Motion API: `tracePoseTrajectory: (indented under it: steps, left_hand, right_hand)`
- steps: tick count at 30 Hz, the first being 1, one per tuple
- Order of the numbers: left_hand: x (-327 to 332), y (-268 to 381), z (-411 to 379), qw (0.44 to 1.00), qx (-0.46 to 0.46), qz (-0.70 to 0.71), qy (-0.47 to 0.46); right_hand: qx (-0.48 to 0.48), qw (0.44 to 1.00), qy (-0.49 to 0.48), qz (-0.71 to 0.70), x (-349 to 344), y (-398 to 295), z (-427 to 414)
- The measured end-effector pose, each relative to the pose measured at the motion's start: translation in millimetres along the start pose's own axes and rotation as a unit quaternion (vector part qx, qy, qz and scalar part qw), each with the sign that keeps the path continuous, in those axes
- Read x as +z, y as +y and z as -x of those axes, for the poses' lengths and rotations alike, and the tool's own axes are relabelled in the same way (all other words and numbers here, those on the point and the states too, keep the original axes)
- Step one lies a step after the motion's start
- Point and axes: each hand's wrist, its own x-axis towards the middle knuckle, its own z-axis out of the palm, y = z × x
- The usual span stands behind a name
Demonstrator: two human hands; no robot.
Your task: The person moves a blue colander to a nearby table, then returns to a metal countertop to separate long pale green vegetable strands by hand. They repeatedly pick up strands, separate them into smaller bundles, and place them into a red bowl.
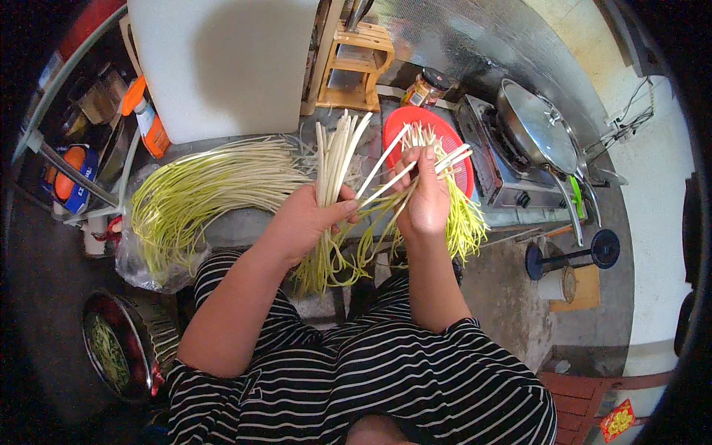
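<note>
My left hand grips an upright bunch of blanched yellow chives, white ends up and yellow leaves hanging below. To its right, my right hand is closed around a few pale stems that stick out past the fingers; some slant between the two hands. Behind my right hand stands a red plastic basket with more chives in it, their leaves drooping over its front edge. A large pile of chives lies on the grey counter left of my left hand, leaf ends over a clear plastic bag.
A white cutting board leans at the back beside a wooden knife block. A jar stands behind the basket. At right, a lidded pan sits on a gas stove, handle jutting forward. A bin with green scraps stands lower left.
</note>
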Motion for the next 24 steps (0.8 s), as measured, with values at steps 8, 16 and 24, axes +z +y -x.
tracePoseTrajectory:
  steps: [8, 16, 24]
  left_hand:
    - [1.0, 1.0, -0.9, 0.999, 0.013, 0.011, 0.034]
    - [-0.9, 2.0, -2.6, 0.997, 0.034, 0.035, 0.059]
    - [-5.6, -0.3, -2.7, 0.996, 0.050, 0.050, 0.052]
  right_hand:
    - [0.150, 0.969, -0.056, 0.188, 0.4, -8.8, 19.1]
    - [0.127, 0.953, -0.120, 0.246, 11.1, -7.6, 23.4]
    - [0.126, 0.948, -0.093, 0.278, 3.8, -5.5, 21.3]
